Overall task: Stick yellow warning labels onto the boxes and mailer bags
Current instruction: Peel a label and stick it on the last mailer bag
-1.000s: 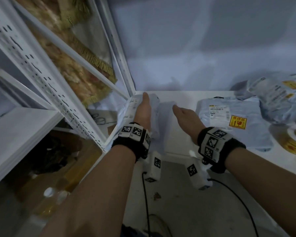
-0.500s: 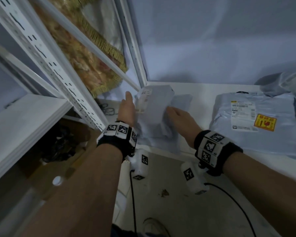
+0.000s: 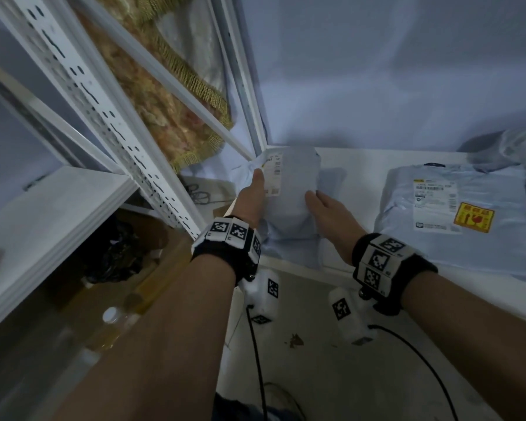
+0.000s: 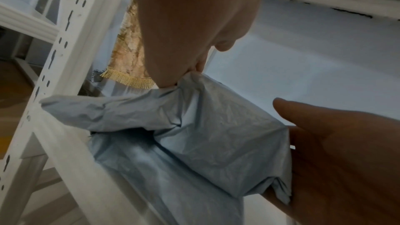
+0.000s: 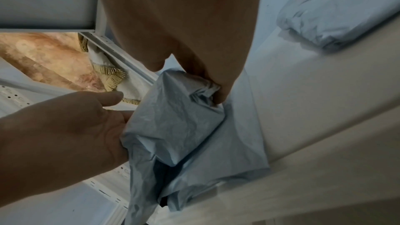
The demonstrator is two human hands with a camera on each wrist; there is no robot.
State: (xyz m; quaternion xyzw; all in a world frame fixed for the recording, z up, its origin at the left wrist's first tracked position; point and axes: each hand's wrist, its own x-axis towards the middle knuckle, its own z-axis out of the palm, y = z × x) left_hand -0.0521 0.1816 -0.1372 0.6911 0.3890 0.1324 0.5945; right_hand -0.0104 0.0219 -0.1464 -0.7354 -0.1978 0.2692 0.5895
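At table corner, both hands (image 3: 286,205) grip upright-looking mailer bag (image 3: 289,189) (long axis vertical).

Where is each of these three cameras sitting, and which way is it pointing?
Head: worn on the head, looking forward and down at the white table; both forearms, the left hand and right hand show, holding a grey mailer bag.
Left wrist: looks along the left hand at the bag; the right hand shows too.
Right wrist: looks along the right hand at the bag; the left hand shows.
Shared: all three see the bag and both hands.
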